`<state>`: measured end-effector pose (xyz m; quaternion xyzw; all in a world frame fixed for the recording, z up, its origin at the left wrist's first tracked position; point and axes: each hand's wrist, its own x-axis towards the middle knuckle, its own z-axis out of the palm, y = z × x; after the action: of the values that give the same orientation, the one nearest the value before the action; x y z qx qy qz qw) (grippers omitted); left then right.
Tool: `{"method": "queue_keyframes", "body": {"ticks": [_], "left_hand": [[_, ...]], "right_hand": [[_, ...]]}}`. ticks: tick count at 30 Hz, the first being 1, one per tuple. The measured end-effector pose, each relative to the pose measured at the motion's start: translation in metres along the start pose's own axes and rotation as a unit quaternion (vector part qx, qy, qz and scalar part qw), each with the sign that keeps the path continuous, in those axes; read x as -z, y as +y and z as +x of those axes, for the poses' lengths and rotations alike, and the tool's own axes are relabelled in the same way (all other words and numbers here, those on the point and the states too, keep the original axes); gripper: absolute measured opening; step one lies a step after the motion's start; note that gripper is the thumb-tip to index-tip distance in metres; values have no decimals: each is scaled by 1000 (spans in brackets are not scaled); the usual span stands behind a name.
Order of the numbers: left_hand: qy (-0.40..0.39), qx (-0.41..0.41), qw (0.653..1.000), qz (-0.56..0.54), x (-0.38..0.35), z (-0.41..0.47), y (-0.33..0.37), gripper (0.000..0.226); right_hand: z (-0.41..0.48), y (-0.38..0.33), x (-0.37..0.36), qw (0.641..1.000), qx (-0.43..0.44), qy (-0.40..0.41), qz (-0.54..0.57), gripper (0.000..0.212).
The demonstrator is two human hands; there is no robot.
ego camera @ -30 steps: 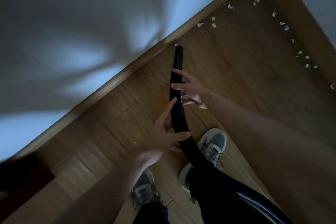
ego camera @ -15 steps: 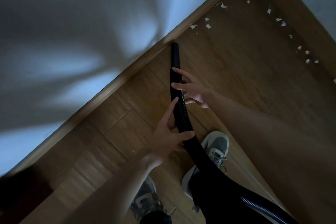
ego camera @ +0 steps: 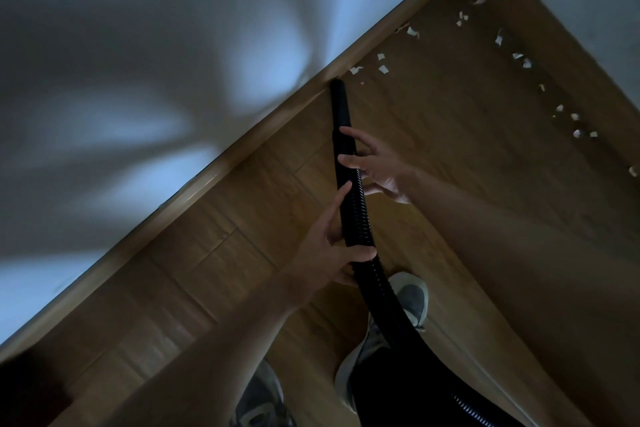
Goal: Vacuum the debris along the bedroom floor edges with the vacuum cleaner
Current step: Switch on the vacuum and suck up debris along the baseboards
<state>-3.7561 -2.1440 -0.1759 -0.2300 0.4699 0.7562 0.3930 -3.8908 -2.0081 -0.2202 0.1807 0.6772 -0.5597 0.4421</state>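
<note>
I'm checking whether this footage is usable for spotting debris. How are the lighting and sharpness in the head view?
Head view: dim overall; the wall carries soft streaky shadows and bluish patches; the white paper scraps stand out against the wooden floor; the black hose and both hands are reasonably sharp; the lower corners fall into darkness.

You're seeing a ribbed matt black plastic vacuum hose (ego camera: 356,215), wood-grain plank floor (ego camera: 450,135) with slight sheen, torn white paper scraps (ego camera: 382,69).

bare floor (ego camera: 450,156) open ahead, skirting board (ego camera: 242,156) closing the left, walls meeting at corner
</note>
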Motion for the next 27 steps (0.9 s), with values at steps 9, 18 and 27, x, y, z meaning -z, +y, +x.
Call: {"method": "queue_keyframes", "body": {"ticks": [9,18,27], "left_hand": [[-2,13,1000,24,0,11,-1,96],[-9,17,1000,19,6,12,-4,95],[7,2,1000,12,11,10,-13,92]], "right_hand": [[10,-4,8,999,-18,-30,-42,61],[17,-1,7,997,-10,-56,-42,66],[15,15,1,999,26,-16,26,66]]}}
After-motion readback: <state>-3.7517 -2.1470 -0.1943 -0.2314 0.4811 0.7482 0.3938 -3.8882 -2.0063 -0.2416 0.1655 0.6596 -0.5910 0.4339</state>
